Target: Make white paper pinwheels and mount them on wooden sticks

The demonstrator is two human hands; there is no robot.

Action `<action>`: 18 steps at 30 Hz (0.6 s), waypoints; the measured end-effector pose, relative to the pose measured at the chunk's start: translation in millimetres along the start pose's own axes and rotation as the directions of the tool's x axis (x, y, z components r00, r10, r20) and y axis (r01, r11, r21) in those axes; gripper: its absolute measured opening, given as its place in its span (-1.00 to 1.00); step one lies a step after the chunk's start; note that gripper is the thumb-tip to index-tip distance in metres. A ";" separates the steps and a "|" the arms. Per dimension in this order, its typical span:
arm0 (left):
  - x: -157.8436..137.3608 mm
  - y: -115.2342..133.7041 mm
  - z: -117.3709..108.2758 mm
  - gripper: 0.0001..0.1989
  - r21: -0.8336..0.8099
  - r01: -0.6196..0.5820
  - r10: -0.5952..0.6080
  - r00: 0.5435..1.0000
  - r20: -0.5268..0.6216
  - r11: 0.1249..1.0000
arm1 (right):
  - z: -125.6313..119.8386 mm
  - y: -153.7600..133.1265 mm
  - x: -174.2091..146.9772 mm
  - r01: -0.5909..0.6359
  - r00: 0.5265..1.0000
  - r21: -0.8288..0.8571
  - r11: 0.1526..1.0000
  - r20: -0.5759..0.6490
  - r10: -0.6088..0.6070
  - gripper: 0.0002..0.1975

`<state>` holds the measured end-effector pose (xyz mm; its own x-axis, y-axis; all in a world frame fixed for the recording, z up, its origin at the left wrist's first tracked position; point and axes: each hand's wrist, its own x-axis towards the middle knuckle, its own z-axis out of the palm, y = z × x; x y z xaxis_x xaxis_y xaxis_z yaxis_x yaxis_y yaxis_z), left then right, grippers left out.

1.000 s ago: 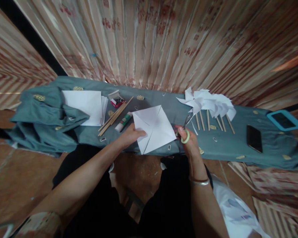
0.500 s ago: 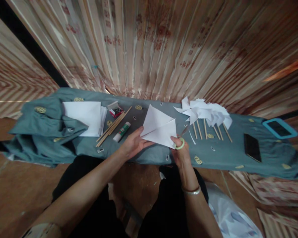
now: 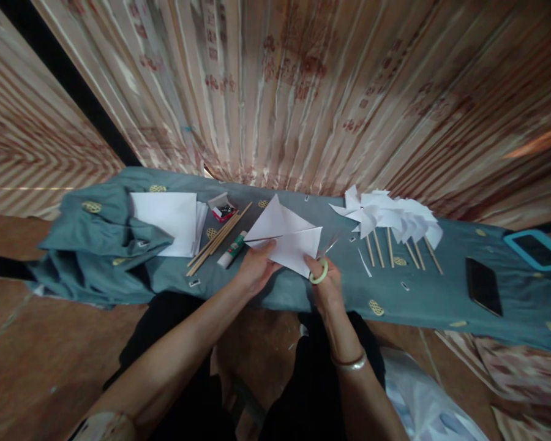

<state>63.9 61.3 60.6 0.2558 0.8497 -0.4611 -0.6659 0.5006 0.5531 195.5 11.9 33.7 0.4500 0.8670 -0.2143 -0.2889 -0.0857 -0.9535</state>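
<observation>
A white paper square (image 3: 294, 250) with a slit or crease running in from its edge is held over the table between my two hands. My left hand (image 3: 256, 269) grips its lower left edge, thumb on top and fingers beneath. At the lower right corner, my right hand (image 3: 328, 288) pinches the paper and also keeps scissors (image 3: 319, 271) with pale green handles. Their blades stick out past the paper to the right. Just left of the paper lies a green and white glue stick (image 3: 232, 249). A thin paper strip (image 3: 364, 262) rests to the right.
Wooden sticks (image 3: 218, 241), a small red box (image 3: 223, 208) of dark bits and stacked white paper (image 3: 169, 220) lie leftward on the green cloth (image 3: 275, 297). Paper pinwheels (image 3: 395, 214) on sticks overlap at right, before a dark phone (image 3: 483, 286) and a blue-framed tablet (image 3: 539, 249).
The paper has turned and shifted left across the table, its left corner now reaching over by the glue stick. Both hands moved with it, still gripping. The camera view has shifted slightly.
</observation>
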 end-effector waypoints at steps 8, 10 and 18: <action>5.7 18.7 -2.3 -0.83 0.021 -0.111 0.110 0.993 0.038 0.994 | -6.3 -20.2 -15.8 0.058 0.998 -0.210 0.976 -0.019 -0.064 -0.54; 4.6 19.1 -2.5 -0.80 0.038 -0.119 0.116 0.991 0.059 0.992 | -7.2 -24.1 -19.4 0.037 0.997 -0.232 0.972 0.068 -0.022 -0.53; -1.6 16.5 -1.3 -0.74 0.084 -0.107 0.095 0.987 0.133 0.991 | 3.6 -20.3 -24.6 -0.113 0.909 -0.327 0.938 0.347 0.230 -0.55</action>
<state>51.5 67.9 69.5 0.2822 0.9078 -0.3103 -0.6281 0.4193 0.6555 187.2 -6.0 59.1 0.0498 0.9387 -0.3411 -0.0458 -0.3390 -0.9397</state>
